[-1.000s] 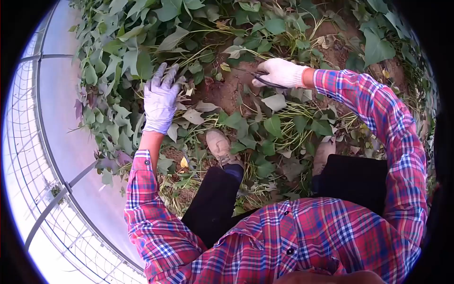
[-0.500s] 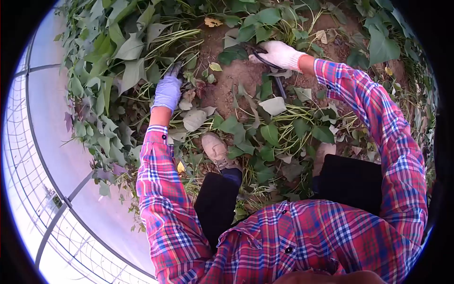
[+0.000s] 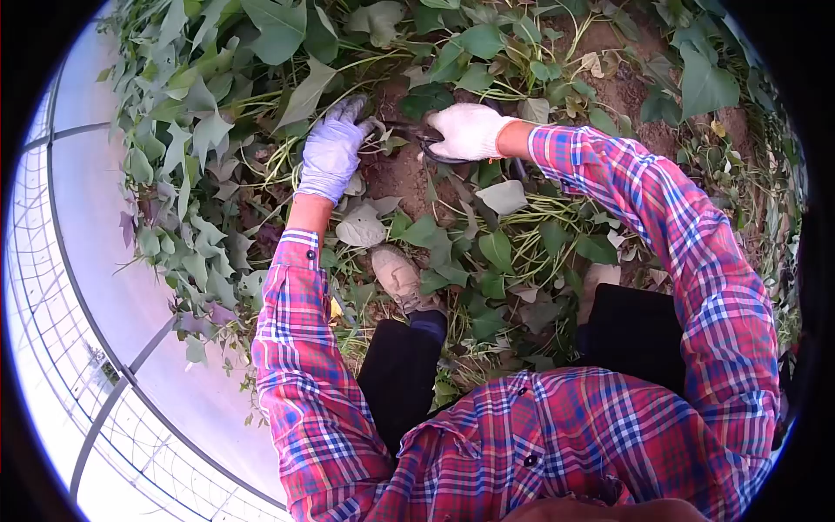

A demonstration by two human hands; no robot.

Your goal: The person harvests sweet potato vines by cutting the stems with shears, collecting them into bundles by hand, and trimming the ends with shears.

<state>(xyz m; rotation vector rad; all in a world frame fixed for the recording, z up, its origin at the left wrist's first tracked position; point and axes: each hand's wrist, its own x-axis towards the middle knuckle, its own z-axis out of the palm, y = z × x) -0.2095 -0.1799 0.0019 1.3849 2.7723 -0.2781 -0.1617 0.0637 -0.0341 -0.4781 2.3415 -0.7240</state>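
Observation:
My left hand, in a pale purple glove, is among the leafy vines left of a patch of bare soil. Its fingers are bent at the stems, and whatever they hold is too small to make out. My right hand, in a white knitted glove, is closed on the handles of dark scissors. The blades point left towards my left hand, across the top of the soil patch. Green leaves lie just above the scissors.
Two light brown shoes, the left one and the right one, stand among vines and dry leaves. Along the left side run a pale plastic sheet and a curved metal frame with netting.
My left hand first went deeper into the vines, then came up and right. My right hand moved up, then left and down, bringing the scissors close to my left hand.

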